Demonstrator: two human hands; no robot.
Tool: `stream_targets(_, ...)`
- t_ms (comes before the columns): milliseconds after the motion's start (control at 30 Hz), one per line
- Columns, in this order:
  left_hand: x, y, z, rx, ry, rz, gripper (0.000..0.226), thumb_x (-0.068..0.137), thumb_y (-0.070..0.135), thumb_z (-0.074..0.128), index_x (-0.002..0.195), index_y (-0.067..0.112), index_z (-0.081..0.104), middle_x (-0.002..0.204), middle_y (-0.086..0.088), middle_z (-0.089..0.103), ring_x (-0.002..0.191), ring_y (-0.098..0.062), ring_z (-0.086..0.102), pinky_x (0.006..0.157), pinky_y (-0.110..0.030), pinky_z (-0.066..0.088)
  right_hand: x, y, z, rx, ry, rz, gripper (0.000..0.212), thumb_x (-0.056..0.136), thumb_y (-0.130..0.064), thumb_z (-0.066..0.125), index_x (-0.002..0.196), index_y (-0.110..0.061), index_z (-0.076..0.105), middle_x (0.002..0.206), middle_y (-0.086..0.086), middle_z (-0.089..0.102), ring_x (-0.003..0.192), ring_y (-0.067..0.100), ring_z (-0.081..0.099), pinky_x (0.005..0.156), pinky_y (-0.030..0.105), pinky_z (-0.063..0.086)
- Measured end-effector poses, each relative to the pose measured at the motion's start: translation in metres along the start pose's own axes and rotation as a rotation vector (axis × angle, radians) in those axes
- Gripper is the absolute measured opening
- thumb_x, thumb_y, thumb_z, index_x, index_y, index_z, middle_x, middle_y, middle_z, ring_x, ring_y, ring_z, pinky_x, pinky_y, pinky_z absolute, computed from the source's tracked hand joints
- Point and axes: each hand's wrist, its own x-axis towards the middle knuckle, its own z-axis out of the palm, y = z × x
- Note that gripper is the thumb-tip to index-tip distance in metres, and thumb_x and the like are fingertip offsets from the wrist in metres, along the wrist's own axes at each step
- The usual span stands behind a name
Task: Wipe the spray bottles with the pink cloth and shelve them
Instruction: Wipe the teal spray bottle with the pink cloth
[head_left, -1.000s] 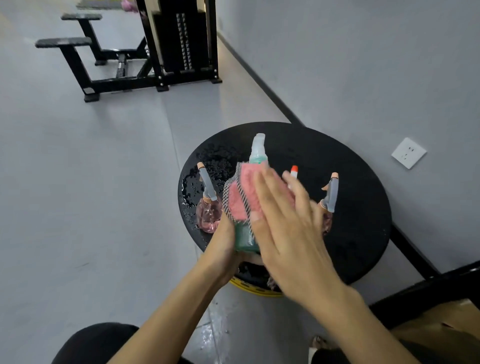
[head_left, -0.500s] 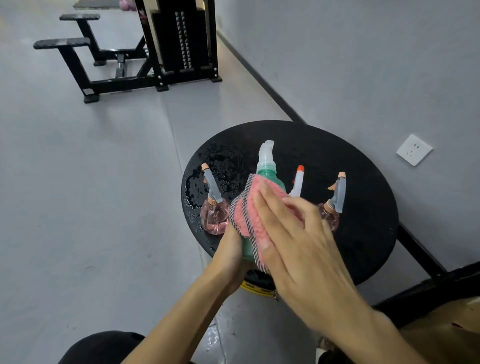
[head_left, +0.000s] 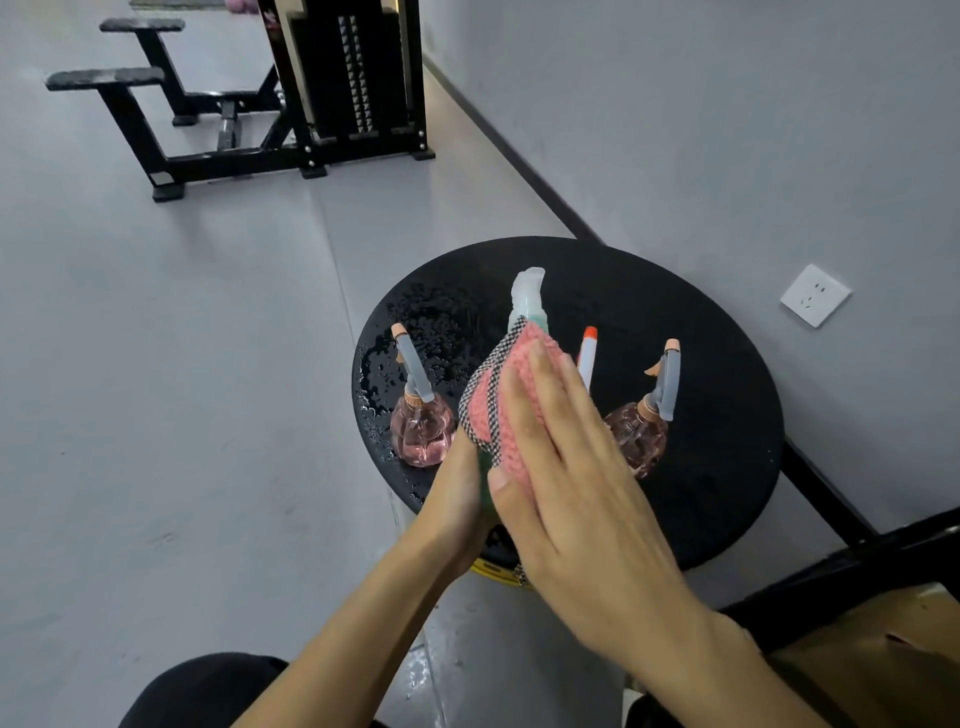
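My left hand (head_left: 460, 499) grips the lower body of a green spray bottle with a white nozzle (head_left: 527, 296) above the round black table (head_left: 717, 374). With straight fingers, my right hand (head_left: 566, 478) presses the pink cloth (head_left: 498, 395) flat against that bottle's side. The cloth and hands hide most of the bottle. A round pink spray bottle (head_left: 418, 423) stands on the table to the left. A second pink one (head_left: 644, 431) stands to the right. Behind my right hand rises a white nozzle with a red tip (head_left: 588, 353).
Water drops (head_left: 415, 332) lie on the table's left part. A grey wall with a white socket (head_left: 814, 295) runs along the right. A black weight machine and benches (head_left: 311, 88) stand far back on the grey floor. A brown surface (head_left: 883, 660) sits at the bottom right.
My right hand slid the cloth down the green bottle, then back up toward its neck. My left hand kept its grip on the bottle.
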Motion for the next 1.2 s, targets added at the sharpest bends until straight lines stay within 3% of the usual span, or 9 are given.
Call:
stream_targets(133, 0.003, 0.001, 0.005, -0.024, -0.057, -0.094, 0.041, 0.099, 0.05, 0.028, 0.113, 0.033, 0.063, 0.12, 0.004, 0.066, 0.1, -0.005, 0.066, 0.089, -0.038, 0.051, 0.028, 0.012, -0.003, 0.1, 0.043, 0.115, 0.064, 0.096, -0.045, 0.012, 0.153, -0.022, -0.008, 0.16, -0.01, -0.018, 0.144, 0.003, -0.023, 0.121, 0.032, -0.001)
stream_targets(233, -0.002, 0.01, 0.011, -0.005, -0.128, -0.088, 0.054, 0.09, 0.063, 0.019, 0.12, 0.04, 0.058, 0.112, 0.015, 0.07, 0.093, -0.002, 0.068, 0.095, -0.055, 0.041, 0.043, 0.017, -0.007, 0.171, 0.054, 0.171, 0.065, 0.098, -0.045, 0.017, 0.152, -0.022, -0.01, 0.16, -0.011, -0.019, 0.143, 0.0, -0.022, 0.12, 0.027, -0.005)
stream_targets(367, -0.003, 0.009, 0.01, -0.061, -0.118, -0.011, 0.059, 0.093, 0.06, 0.023, 0.13, 0.025, 0.054, 0.125, 0.003, 0.065, 0.117, -0.011, 0.059, 0.087, -0.027, 0.052, 0.018, 0.004, -0.006, 0.099, 0.046, 0.129, 0.063, 0.1, -0.042, 0.018, 0.153, -0.022, -0.011, 0.16, -0.011, -0.017, 0.143, -0.002, -0.02, 0.118, 0.019, -0.006)
stream_targets(533, -0.004, 0.007, 0.008, -0.009, -0.15, -0.066, 0.057, 0.081, 0.067, 0.033, 0.118, 0.037, 0.065, 0.125, 0.002, 0.065, 0.119, -0.013, 0.058, 0.094, -0.03, 0.049, 0.004, -0.002, -0.001, -0.02, 0.047, 0.145, 0.063, 0.097, -0.043, 0.014, 0.153, -0.023, -0.007, 0.161, -0.009, -0.013, 0.146, 0.004, -0.014, 0.119, 0.03, 0.007)
stream_targets(700, -0.007, 0.009, 0.011, 0.01, -0.208, -0.063, 0.063, 0.082, 0.07, 0.023, 0.13, 0.039, 0.05, 0.129, 0.01, 0.061, 0.114, -0.011, 0.061, 0.093, -0.051, 0.046, 0.042, 0.007, -0.013, 0.058, 0.035, 0.19, 0.062, 0.1, -0.044, 0.017, 0.154, -0.02, -0.002, 0.161, -0.009, -0.011, 0.146, 0.004, -0.015, 0.113, 0.024, -0.005)
stream_targets(833, -0.007, 0.011, 0.009, -0.031, -0.109, -0.054, 0.071, 0.087, 0.068, 0.027, 0.137, 0.022, 0.049, 0.133, -0.001, 0.059, 0.124, -0.015, 0.054, 0.091, -0.03, 0.052, 0.031, 0.005, -0.008, 0.038, 0.01, 0.113, 0.064, 0.098, -0.043, 0.017, 0.154, -0.018, -0.004, 0.161, -0.007, -0.014, 0.143, 0.0, -0.021, 0.118, 0.022, -0.009)
stream_targets(1000, -0.013, 0.011, 0.007, -0.111, -0.142, -0.047, 0.052, 0.09, 0.057, 0.031, 0.095, 0.03, 0.075, 0.1, 0.009, 0.074, 0.099, -0.002, 0.067, 0.075, -0.015, 0.053, -0.001, -0.01, 0.001, -0.004, 0.044, 0.073, 0.062, 0.097, -0.037, 0.021, 0.154, -0.018, 0.009, 0.162, -0.008, -0.002, 0.147, 0.005, -0.01, 0.12, 0.029, 0.001)
stream_targets(1100, -0.014, 0.011, 0.01, -0.099, -0.134, -0.059, 0.048, 0.085, 0.062, 0.035, 0.107, 0.038, 0.071, 0.122, 0.005, 0.066, 0.117, -0.009, 0.059, 0.088, -0.021, 0.051, 0.016, -0.005, -0.001, -0.002, 0.055, 0.086, 0.06, 0.098, -0.036, 0.017, 0.154, -0.017, 0.011, 0.162, -0.007, 0.0, 0.147, 0.004, -0.01, 0.121, 0.028, 0.0)
stream_targets(1200, -0.014, 0.012, 0.01, -0.076, -0.164, -0.072, 0.048, 0.079, 0.065, 0.03, 0.101, 0.049, 0.069, 0.114, 0.009, 0.07, 0.105, -0.013, 0.065, 0.076, -0.038, 0.055, 0.043, 0.007, -0.012, 0.173, 0.003, 0.195, 0.056, 0.103, -0.033, 0.021, 0.155, -0.02, 0.005, 0.162, -0.01, -0.004, 0.146, 0.0, -0.01, 0.118, 0.02, -0.005)
